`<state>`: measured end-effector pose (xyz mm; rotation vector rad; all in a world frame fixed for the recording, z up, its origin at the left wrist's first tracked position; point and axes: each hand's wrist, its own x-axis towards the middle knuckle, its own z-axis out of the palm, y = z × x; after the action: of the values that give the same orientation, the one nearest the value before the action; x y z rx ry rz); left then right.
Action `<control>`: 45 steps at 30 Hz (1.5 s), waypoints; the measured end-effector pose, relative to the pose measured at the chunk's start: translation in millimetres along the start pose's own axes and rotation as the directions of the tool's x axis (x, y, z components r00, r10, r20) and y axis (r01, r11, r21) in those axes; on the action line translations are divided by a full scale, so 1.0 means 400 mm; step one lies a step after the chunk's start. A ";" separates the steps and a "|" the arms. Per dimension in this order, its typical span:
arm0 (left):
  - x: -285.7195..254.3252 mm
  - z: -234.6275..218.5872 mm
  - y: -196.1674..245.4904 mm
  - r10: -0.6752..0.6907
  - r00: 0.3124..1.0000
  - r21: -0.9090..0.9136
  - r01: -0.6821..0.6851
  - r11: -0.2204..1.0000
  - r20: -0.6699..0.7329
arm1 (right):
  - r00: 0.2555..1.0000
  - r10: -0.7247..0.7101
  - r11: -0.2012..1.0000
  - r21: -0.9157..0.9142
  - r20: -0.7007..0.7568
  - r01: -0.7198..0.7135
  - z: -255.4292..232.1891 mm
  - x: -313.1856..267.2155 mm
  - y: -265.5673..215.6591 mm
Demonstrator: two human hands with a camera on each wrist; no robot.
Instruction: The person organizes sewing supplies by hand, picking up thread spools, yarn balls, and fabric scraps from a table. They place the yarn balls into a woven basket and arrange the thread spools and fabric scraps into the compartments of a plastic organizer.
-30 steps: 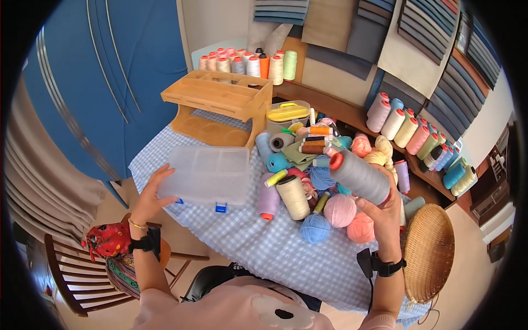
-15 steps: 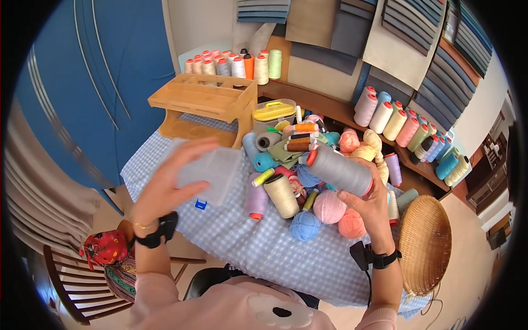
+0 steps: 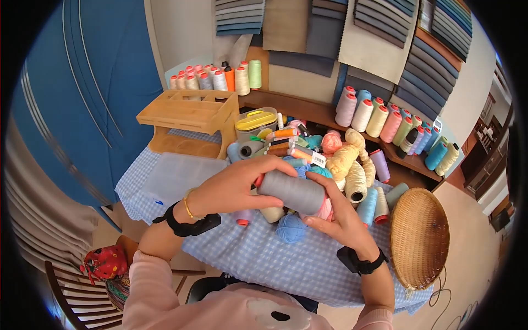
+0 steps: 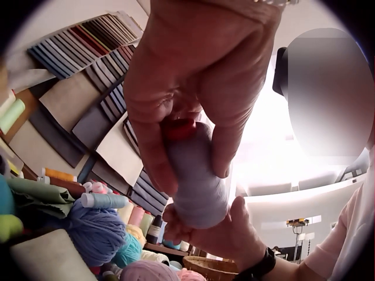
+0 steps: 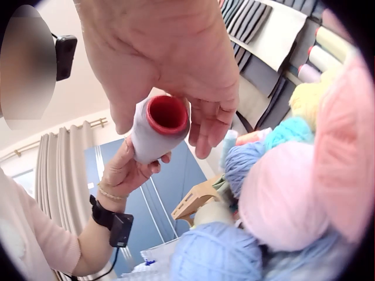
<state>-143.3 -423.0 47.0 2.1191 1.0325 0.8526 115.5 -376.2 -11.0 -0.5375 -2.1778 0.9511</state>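
Observation:
A large grey thread cone (image 3: pixel 291 191) lies sideways between both hands above the yarn pile. The left hand (image 3: pixel 234 186) grips its narrow red-tipped end, thumb below and fingers over the top. Around the wide end are the thumb and fingers of the right hand (image 3: pixel 344 214). In the left wrist view the left hand (image 4: pixel 202 76) holds the cone (image 4: pixel 199 181) from above. The right wrist view shows the cone's hollow red base (image 5: pixel 167 114) under the right hand (image 5: pixel 164 64). Behind the hands are a blue yarn ball (image 3: pixel 291 229) and a yellow skein (image 3: pixel 342 161).
A translucent plastic case (image 3: pixel 179 175) lies at the left of the checkered cloth (image 3: pixel 242 264), with a wooden organizer (image 3: pixel 184 113) behind it. A wicker basket (image 3: pixel 419 239) stands at the right edge. Thread cones line the back shelf; a yellow-lidded box (image 3: pixel 256 120) is before it.
The left hand has left the plastic case and come right to grip the grey cone. The right hand has brought the cone left and lower, toward the body's middle. The head view has shifted.

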 end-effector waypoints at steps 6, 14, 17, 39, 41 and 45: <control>0.071 -0.077 -0.038 -0.046 0.979 0.138 0.074 0.988 -0.197 | 0.991 -0.096 0.858 -0.513 -0.098 0.032 -0.047 -0.016 0.082; 0.407 -0.182 -0.203 0.103 0.933 0.317 0.012 0.948 -0.345 | 0.992 -0.112 0.763 -0.645 -0.056 0.050 -0.021 -0.011 0.163; 0.531 -0.185 -0.285 0.180 0.941 0.432 -0.041 0.901 -0.286 | 0.993 -0.110 0.753 -0.656 -0.047 0.053 -0.025 -0.012 0.166; 0.937 -0.129 -0.433 -0.055 0.997 0.678 0.000 0.735 0.059 | 1.000 0.012 0.803 -0.596 0.006 -0.006 -0.042 -0.007 0.162; 0.947 -0.118 -0.451 -0.027 0.999 0.657 0.000 0.754 0.031 | 1.000 0.012 0.801 -0.599 0.007 -0.006 -0.041 -0.008 0.166; 0.955 -0.097 -0.459 -0.013 0.998 0.626 0.046 0.779 -0.057 | 1.000 0.011 0.801 -0.598 0.008 -0.004 -0.041 -0.007 0.165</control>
<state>-66.1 -4.9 36.7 2.6222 1.5382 0.5870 135.7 -327.5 -54.0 -0.8326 -2.4768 0.2329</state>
